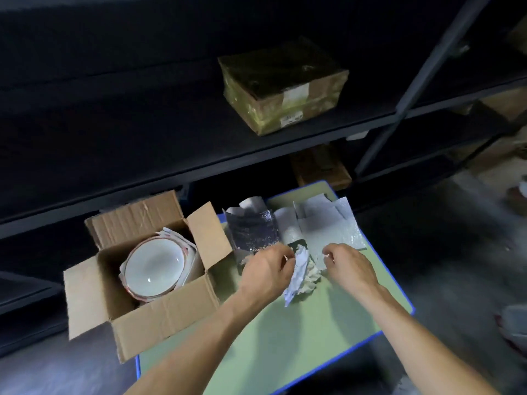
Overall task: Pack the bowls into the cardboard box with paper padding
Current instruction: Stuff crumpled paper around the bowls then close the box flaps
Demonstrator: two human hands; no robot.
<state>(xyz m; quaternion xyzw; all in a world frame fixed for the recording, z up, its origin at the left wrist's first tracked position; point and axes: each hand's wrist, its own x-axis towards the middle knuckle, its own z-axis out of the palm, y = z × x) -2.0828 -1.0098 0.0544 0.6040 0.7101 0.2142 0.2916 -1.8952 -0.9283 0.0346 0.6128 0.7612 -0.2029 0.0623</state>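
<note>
An open cardboard box point(159, 315) stands on the left end of the green table point(285, 343). Inside it a white bowl point(152, 270) with a reddish rim lies on white paper padding point(189, 248). To the right, a crumpled sheet of white paper point(302, 273) sits on the table over a dark object that is mostly hidden. My left hand point(266, 273) pinches the paper's left side. My right hand point(352, 270) grips paper at its right side with the fingers curled.
Flat white and silvery padding sheets point(319, 223) lie at the table's far end. Dark metal shelving point(199, 155) runs behind, with a taped cardboard box point(285, 86) on one shelf. More boxes and bowls sit on the floor at the right.
</note>
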